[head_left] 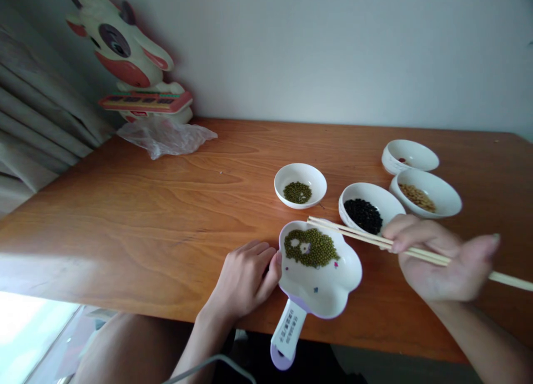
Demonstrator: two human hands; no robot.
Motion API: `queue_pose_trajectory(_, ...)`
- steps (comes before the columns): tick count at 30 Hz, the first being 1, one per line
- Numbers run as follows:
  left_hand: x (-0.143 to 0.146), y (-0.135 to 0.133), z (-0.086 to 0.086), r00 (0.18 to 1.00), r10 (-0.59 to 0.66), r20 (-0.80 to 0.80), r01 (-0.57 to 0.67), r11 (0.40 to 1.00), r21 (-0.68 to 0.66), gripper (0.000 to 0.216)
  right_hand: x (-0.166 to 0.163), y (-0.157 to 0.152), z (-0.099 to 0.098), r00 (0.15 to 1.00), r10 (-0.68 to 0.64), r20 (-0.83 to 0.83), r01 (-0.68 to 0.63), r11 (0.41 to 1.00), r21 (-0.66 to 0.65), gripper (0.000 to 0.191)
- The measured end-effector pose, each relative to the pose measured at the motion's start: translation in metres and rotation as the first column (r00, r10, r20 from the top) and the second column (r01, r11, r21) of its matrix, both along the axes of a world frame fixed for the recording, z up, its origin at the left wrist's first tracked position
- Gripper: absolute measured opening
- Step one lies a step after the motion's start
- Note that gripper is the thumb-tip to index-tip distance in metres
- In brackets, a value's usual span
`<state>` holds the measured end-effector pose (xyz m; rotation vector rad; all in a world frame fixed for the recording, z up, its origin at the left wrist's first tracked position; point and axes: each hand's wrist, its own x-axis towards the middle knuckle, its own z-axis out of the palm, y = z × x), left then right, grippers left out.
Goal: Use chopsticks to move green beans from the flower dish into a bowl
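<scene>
My right hand (441, 256) is closed around a pair of wooden chopsticks (358, 235). Their tips, close together, hover at the far rim of a white flower-shaped dish (328, 289) with a lilac edge and a labelled handle. Green mung beans (318, 248) lie in the dish's far half, and no bean shows between the tips. On the table's near side, my left hand (250, 275) is curled, its thumb and finger against the dish's left rim. Just beyond the dish stands a white bowl (318, 186) with more mung beans in its bottom.
Right of that are a bowl (397, 198) of black beans, a bowl (452, 198) of pale yellowish beans, and a bowl (427, 156) with a few reddish bits. A cow-shaped toy keyboard (137, 67) and a clear plastic bag (166, 136) occupy the table's back left.
</scene>
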<state>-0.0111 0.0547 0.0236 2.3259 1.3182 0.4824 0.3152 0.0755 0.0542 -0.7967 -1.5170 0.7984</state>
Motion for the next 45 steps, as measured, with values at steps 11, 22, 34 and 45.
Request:
queue_pose_trajectory(11,0.0,-0.001,0.0,1.0,-0.001,-0.001,0.001,1.0,-0.014,0.044,-0.003,0.011,-0.006,0.965,-0.244,-0.094,0.242,0.97,-0.03,0.08)
queue_pose_trajectory(22,0.001,0.0,0.0,1.0,0.005,0.017,-0.005,1.0,-0.008,0.044,0.015,0.009,0.016,0.928,0.33,0.175,-0.293,0.933,-0.209,0.088)
queue_pose_trajectory(34,0.001,0.0,0.002,0.999,0.004,0.032,-0.004,1.0,0.01,0.045,0.015,0.009,0.013,0.881,0.373,0.291,-0.321,0.923,-0.212,0.076)
queue_pose_trajectory(45,0.001,0.0,0.001,1.0,0.008,0.021,-0.008,1.0,0.013,0.044,0.016,0.009,0.003,0.867,0.396,0.302,-0.327,0.91,-0.253,0.073)
